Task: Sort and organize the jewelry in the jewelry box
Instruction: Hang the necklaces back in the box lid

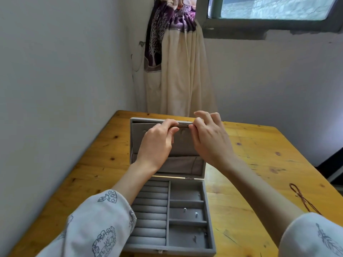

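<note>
At the centre of the frame, both hands are raised in front of the open lid [163, 145] of the grey jewelry box [185, 216], and a thin chain [183, 125] runs taut between them. The left hand [157, 143] pinches one end with curled fingers; the right hand [209, 138] pinches the other between thumb and forefinger, its remaining fingers lifted loosely above. The step in hand looks like hanging this chain on the lid's inner panel, near the small hooks just below the stretched strand — though the hooks themselves are hard to make out.

To do it well, keep the chain level and lightly tensioned so that it cannot knot, bring it flat to the panel, seat it on a hook, then let the slack drop into the pocket at the lid's foot. In the lower centre, the tray's right-hand compartments hold a few small earrings [196, 214]; the ring rolls on the left look bare. A dark cord [300, 198] lies on the desk [259, 154] at the right — probably next.
</note>
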